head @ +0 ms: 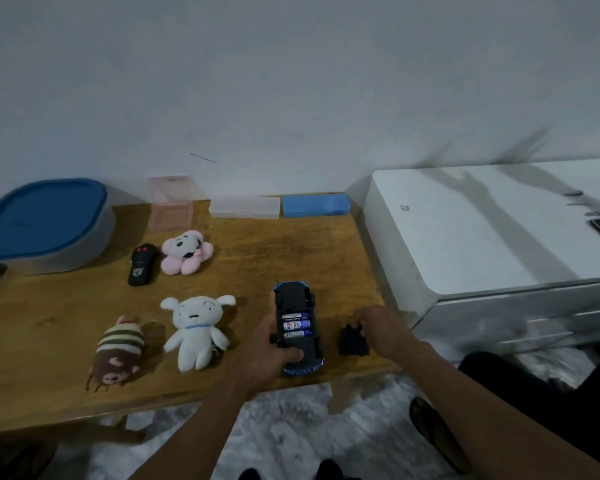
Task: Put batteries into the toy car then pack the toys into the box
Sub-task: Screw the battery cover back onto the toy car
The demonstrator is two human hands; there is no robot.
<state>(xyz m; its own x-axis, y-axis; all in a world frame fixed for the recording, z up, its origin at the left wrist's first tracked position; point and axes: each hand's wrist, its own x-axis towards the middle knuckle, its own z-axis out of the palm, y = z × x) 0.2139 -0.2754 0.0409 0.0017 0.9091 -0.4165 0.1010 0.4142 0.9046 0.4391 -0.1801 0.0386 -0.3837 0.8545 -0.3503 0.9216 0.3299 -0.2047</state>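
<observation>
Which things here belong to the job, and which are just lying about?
Job: upturned blue toy car, three batteries, black battery cover, black remote, pink plush, white plush, striped brown plush, grey blue-lidded box.
Lying about: pink clear box, frosted flat case, blue flat case, white cabinet.

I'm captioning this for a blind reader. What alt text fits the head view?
A person's left hand holds an upturned blue toy car with three batteries in its open compartment, while the right hand grips the black battery cover on the wooden table. Three plush toys lie to the left.
</observation>
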